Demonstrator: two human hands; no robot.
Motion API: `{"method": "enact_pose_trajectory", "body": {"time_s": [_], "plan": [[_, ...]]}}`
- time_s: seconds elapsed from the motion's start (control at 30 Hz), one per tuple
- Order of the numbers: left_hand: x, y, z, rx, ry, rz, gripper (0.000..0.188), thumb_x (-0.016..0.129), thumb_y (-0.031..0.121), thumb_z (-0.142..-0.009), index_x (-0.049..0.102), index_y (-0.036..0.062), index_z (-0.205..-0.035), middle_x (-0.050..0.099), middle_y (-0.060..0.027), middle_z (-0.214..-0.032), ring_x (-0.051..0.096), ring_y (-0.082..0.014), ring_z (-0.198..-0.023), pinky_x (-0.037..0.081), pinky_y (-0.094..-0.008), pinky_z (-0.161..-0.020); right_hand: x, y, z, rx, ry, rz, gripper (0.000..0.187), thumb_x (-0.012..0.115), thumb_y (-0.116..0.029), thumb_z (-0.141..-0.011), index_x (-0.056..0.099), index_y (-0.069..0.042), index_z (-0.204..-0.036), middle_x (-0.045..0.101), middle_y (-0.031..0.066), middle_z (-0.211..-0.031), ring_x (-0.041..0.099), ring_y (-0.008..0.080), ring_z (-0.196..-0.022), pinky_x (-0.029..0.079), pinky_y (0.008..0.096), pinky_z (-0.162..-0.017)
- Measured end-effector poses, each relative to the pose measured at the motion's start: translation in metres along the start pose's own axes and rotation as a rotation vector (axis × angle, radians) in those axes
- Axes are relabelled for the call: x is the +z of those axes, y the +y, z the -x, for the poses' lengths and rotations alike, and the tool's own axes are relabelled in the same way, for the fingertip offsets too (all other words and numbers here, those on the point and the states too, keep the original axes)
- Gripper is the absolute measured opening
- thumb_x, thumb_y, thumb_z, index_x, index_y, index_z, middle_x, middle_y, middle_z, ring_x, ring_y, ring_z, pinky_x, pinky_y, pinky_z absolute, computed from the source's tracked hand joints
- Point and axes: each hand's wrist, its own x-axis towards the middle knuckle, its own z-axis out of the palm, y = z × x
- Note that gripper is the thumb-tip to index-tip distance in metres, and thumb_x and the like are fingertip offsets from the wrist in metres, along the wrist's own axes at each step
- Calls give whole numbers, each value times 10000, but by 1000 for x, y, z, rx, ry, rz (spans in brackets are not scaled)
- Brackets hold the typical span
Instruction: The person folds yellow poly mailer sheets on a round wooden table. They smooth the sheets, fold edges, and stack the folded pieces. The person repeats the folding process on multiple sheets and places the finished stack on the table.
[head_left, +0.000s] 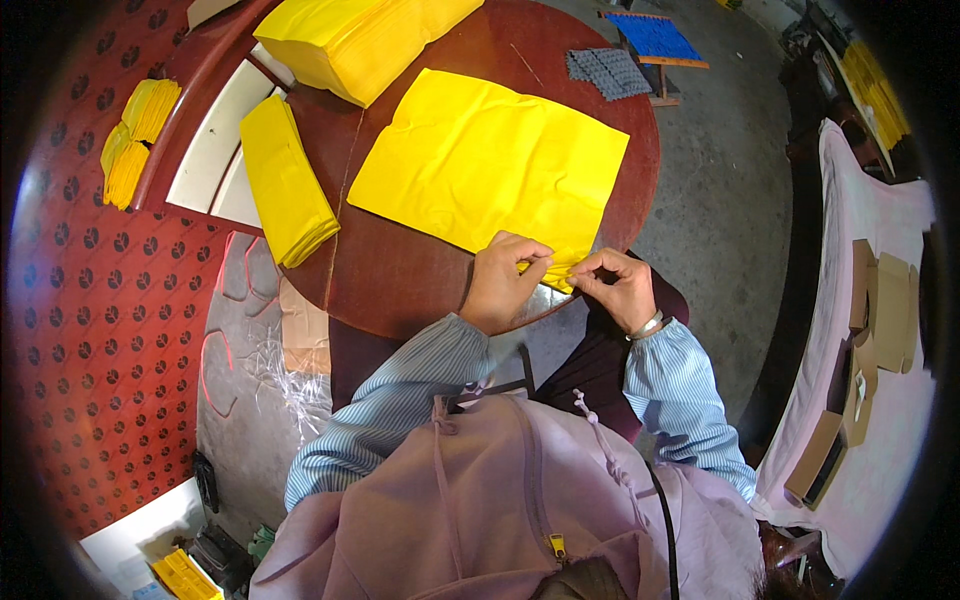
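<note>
A slightly creased yellow cloth sheet point(490, 165) lies spread on the round brown table point(400, 262), its near right corner bunched up at the table's front edge. My left hand point(503, 278) rests at the sheet's near edge, thumb and forefinger pinching a gathered bit of it. Just to the right, my right hand point(618, 288) pinches the same crumpled corner between thumb and fingertips. The two hands are close together but apart. What lies right under the fingertips is partly hidden.
A thick stack of yellow cloth point(340, 45) stands at the table's far left, with a folded yellow bundle point(285, 185) nearer. A grey knobbly mat point(607, 73) lies at the far right edge. Beyond is a blue-topped stool point(660, 40). Cardboard boxes point(885, 310) sit on the pale-covered surface at right.
</note>
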Motion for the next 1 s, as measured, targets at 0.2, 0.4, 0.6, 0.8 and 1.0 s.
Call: {"method": "enact_pose_trajectory", "body": {"time_s": [0.2,0.4,0.6,0.8,1.0], "plan": [[-6,0,-1,61,-46,15,177,803,65,-870,791,15,-1039,781,-129,-1000,707,-291,-989,557,-376,-889,0,2,-2,6,-2,2,137,878,-86,-872,812,-31,-979,753,11,-843,628,64,-699,521,245,-650],[4,6,3,118,50,-30,157,810,56,-809,767,20,-956,754,-132,-934,674,-334,-951,543,-433,-861,3,4,-1,-2,7,-20,163,873,-82,-879,801,-37,-1017,751,8,-855,631,64,-717,523,246,-666],[9,3,2,48,83,-69,151,830,80,-854,778,18,-982,760,-120,-945,696,-294,-938,557,-383,-847,3,3,2,1,17,-84,196,856,-65,-896,789,-40,-1078,760,7,-906,652,74,-746,539,251,-691],[4,2,0,-1,31,-29,153,833,107,-883,782,9,-989,767,-128,-942,712,-281,-922,568,-373,-826,0,0,2,-122,14,35,150,849,-70,-905,816,-34,-1046,790,32,-928,696,87,-771,562,261,-714],[2,-1,-1,-11,4,-17,151,830,105,-889,786,10,-998,778,-139,-971,716,-277,-946,566,-368,-856,1,4,0,15,8,-7,156,870,-106,-895,821,-25,-1019,794,30,-865,679,78,-722,565,255,-696]]}}
